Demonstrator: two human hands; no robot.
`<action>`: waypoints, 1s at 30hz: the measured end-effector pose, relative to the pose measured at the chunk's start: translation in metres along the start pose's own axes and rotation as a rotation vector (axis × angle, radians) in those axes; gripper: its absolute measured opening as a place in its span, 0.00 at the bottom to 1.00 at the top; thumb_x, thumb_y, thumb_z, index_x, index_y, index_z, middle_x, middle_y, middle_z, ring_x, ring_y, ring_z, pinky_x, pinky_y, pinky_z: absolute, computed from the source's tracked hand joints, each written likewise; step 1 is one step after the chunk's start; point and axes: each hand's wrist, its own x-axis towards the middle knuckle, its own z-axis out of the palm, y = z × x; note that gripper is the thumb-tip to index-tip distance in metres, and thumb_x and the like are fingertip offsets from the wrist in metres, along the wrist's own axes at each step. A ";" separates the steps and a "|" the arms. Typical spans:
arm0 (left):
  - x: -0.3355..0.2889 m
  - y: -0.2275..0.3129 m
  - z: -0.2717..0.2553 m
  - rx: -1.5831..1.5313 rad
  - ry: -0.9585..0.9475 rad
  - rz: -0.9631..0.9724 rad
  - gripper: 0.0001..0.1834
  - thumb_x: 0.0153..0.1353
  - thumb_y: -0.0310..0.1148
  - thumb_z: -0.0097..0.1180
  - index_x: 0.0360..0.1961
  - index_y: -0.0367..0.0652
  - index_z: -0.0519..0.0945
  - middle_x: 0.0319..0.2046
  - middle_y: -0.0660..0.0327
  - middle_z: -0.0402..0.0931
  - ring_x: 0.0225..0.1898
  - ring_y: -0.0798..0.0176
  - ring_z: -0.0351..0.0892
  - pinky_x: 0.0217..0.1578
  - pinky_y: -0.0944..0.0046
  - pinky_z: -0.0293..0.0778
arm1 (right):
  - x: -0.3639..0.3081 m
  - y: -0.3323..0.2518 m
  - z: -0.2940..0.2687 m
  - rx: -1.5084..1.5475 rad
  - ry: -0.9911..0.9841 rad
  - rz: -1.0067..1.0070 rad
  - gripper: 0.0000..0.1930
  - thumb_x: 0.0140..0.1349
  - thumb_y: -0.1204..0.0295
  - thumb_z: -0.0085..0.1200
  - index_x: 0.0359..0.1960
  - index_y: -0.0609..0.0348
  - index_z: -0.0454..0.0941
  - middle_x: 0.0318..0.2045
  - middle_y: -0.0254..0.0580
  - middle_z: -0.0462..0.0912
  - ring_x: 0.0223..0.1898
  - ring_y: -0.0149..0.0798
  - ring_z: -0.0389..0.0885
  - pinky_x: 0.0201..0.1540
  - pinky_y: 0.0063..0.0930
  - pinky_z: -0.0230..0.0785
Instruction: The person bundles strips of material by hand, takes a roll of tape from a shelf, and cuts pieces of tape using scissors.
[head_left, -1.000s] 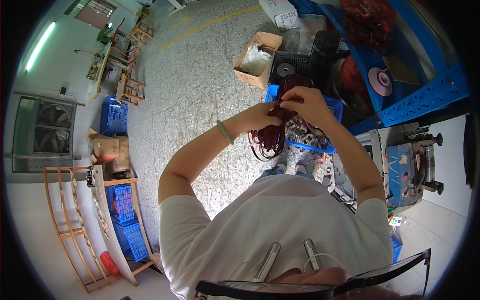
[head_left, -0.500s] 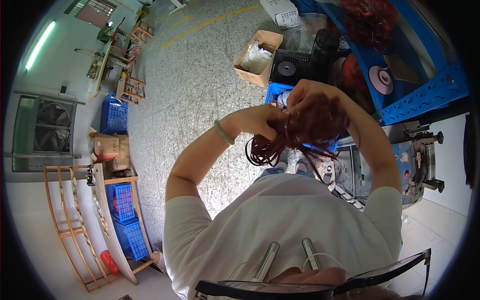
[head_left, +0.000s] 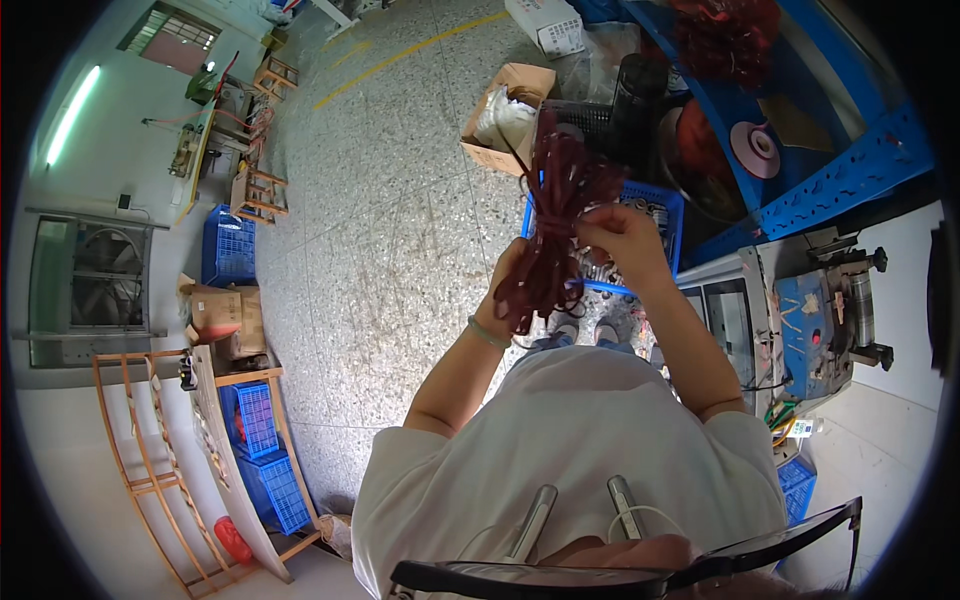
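A bundle of dark red flat strips (head_left: 556, 215), gathered at its middle with loops fanning out at both ends, hangs in front of my body. Its left side rests in my left hand (head_left: 502, 283), whose fingers are mostly hidden behind the strips. With thumb and fingers, my right hand (head_left: 622, 240) pinches the bundle at its gathered middle from the right. Beneath the bundle stands a blue plastic crate (head_left: 680, 222) holding many small metal-looking parts, partly covered by the strips and my right hand.
Ahead stand a cardboard box (head_left: 478, 150) with white material and a dark cylinder (head_left: 640, 95). A blue rack (head_left: 840, 190) with a pink-edged roll (head_left: 755, 148) is at the right, near a blue machine (head_left: 815, 330). Wooden shelving (head_left: 248, 375) with blue crates lines the left.
Both hands have lowered and the bundle has turned to stand lengthwise, loops now spreading up and down. My left hand has moved under its left side; more of the blue crate shows.
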 end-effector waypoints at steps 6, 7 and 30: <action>0.008 -0.014 0.008 -0.037 0.090 0.212 0.17 0.66 0.35 0.42 0.53 0.38 0.68 0.37 0.54 0.73 0.31 0.60 0.73 0.31 0.64 0.72 | -0.016 -0.012 0.001 0.318 -0.148 -0.050 0.11 0.56 0.75 0.58 0.41 0.67 0.79 0.30 0.39 0.82 0.30 0.29 0.80 0.34 0.17 0.73; 0.010 -0.017 -0.001 -0.223 0.033 0.147 0.17 0.66 0.35 0.43 0.52 0.39 0.69 0.37 0.54 0.73 0.32 0.61 0.73 0.32 0.65 0.72 | -0.016 -0.012 0.002 0.103 -0.109 -0.151 0.11 0.55 0.77 0.58 0.41 0.66 0.79 0.30 0.39 0.82 0.30 0.29 0.80 0.34 0.17 0.72; 0.028 0.013 0.007 0.157 -0.137 -0.032 0.18 0.68 0.37 0.40 0.55 0.37 0.66 0.37 0.55 0.75 0.33 0.64 0.78 0.31 0.69 0.79 | -0.015 -0.038 -0.003 -0.230 0.058 -0.295 0.15 0.46 0.81 0.63 0.38 0.60 0.78 0.32 0.34 0.76 0.35 0.30 0.76 0.40 0.20 0.68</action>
